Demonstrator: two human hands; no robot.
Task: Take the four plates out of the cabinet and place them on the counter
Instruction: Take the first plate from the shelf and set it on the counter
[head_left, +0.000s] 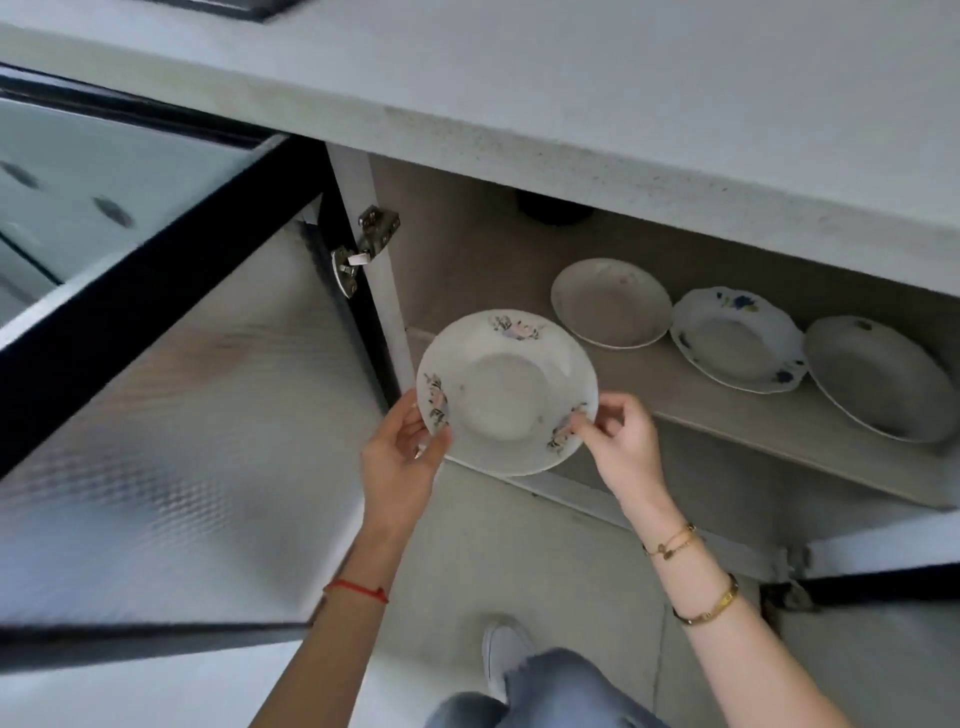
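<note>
First plate (506, 392) at frame centre, out past the shelf (727, 410), left hand (402, 449) and right hand (621, 441) pinching its rim; three plates (735, 340) still shelved right, counter (519, 78) up top bare.

A white plate (506, 392) carries pink flower sprays with dark leaves at twelve, five and nine o'clock on its rim. On the beige shelf (727, 410), one white plate (737, 340) has blue flowers. The countertop (571, 93) is speckled pale grey.
</note>
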